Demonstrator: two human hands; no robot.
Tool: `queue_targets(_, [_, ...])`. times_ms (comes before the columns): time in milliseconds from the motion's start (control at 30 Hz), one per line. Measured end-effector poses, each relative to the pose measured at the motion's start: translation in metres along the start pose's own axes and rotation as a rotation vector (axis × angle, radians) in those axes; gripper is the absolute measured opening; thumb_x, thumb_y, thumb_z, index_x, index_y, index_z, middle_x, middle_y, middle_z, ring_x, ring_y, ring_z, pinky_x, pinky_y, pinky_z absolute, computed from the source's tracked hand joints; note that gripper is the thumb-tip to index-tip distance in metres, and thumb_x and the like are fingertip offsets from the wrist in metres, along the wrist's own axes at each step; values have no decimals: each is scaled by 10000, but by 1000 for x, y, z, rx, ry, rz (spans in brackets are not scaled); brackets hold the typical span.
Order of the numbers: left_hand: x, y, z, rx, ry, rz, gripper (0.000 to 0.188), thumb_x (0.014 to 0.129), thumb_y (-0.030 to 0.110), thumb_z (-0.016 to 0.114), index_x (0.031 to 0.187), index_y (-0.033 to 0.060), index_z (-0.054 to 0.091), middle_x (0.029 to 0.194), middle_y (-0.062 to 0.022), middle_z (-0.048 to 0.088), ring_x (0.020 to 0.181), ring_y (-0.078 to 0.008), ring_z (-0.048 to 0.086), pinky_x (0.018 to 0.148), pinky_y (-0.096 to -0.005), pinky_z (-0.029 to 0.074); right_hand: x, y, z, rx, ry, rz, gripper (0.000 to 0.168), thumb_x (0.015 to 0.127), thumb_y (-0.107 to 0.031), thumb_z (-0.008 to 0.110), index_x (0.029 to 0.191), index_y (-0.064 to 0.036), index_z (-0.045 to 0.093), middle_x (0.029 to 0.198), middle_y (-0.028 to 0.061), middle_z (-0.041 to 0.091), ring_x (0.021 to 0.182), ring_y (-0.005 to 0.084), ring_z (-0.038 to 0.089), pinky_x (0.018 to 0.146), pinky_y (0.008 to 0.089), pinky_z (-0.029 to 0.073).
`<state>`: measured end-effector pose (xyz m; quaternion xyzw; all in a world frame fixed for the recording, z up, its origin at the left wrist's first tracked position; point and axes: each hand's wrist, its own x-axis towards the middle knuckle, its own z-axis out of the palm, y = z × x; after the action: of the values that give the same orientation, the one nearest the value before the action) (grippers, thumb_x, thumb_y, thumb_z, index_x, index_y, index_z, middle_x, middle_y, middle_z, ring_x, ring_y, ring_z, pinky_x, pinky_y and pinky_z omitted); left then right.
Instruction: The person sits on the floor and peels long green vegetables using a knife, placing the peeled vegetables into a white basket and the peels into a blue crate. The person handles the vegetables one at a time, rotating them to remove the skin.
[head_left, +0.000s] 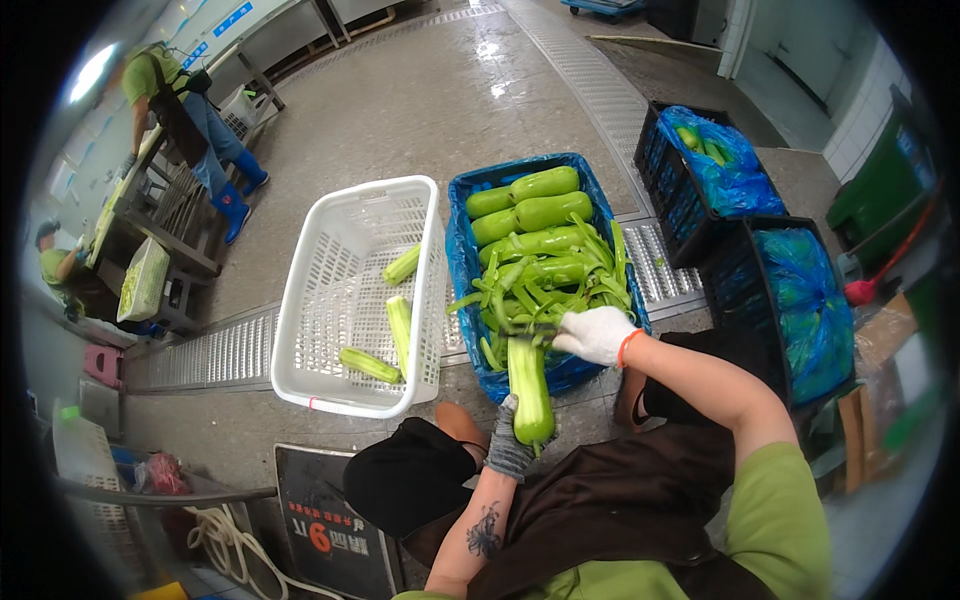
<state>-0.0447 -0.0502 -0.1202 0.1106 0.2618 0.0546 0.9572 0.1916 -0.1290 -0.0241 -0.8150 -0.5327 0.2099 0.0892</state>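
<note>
A partly peeled green gourd (529, 386) is gripped near its stem end by my left hand (511, 442), which wears a grey glove. My right hand (598, 335), in a white glove with an orange band at the wrist, is closed on a dark peeler (534, 331) at the gourd's far end. Beneath and beyond them stands a crate lined with blue plastic (459, 262), with several unpeeled gourds (553, 211) and a heap of green peel strips (540, 289). To the left, a white plastic basket (300, 300) holds peeled gourd pieces (367, 365).
Two black crates with blue bags (675, 202) stand at the right. A metal drain grate (217, 352) crosses the floor. At the far left, two people (172, 105) work at a long table (139, 172). A dark board with writing (337, 517) lies near my knee, beside a coiled hose (225, 536).
</note>
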Motion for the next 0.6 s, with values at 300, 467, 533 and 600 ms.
queue_targets(300, [1,-12,-20,209,-3,89,700,820,509,660,1292,29,467,1084,-144,620,894,-266,647,743,-414,572,22,42,5,57,121,256,445,894,-460,466,960,-62,655,906,215,674,858,378,650,758,477,504])
queue_targets(467, [6,-14,-18,250,87,42,684,825,489,672,1293,36,465,1062,-117,611,917,-249,633,780,-386,555,14,-5,4,-79,-19,-126,419,908,-475,495,905,-70,602,744,158,654,715,364,648,656,447,511])
queue_targets(533, [2,-9,-10,282,80,40,677,821,462,687,1303,47,453,1060,-111,604,909,-244,630,777,-384,555,16,-8,9,-121,-45,-80,418,908,-475,498,901,-70,602,755,156,662,717,354,657,645,447,519])
queue_targets(600, [1,-6,0,360,34,66,672,818,422,704,1315,58,435,1063,-106,596,904,-240,625,774,-383,554,30,9,10,-55,-36,131,411,910,-459,498,930,-67,618,802,170,677,733,356,664,657,448,526])
